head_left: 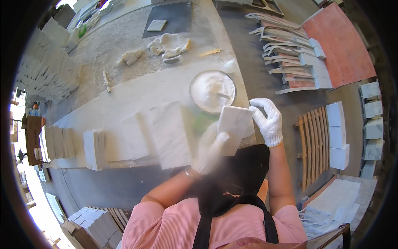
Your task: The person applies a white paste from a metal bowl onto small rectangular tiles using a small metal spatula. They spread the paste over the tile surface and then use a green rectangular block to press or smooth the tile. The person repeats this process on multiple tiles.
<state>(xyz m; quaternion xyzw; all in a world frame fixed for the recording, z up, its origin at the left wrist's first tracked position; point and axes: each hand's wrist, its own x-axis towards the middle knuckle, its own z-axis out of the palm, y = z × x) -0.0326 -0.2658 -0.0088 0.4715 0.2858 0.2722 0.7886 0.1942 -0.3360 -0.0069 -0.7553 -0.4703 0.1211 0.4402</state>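
A white stone tile (235,120) with faint grey veining is tilted up in front of me. My left hand (209,152), in a white knit glove, grips it from the left, its thumb across the tile's face. My right hand (268,122), gloved the same way, is at the tile's upper right corner, its thumb and forefinger curved and slightly apart with nothing visible between them. Just beyond the tile stands a round basin (192,96) of white powder (209,87), with a small flat tool (223,95) lying in it. A smeary haze blurs my left hand and a green patch beside it.
Left of my hands are a large white slab (169,135) and stacked tiles (94,149) along the table's near edge. Loose gloves (169,45), a yellow strip (210,52) and a dark mat (178,16) lie farther back. Right of the table are wooden pallets (314,145) with white blocks.
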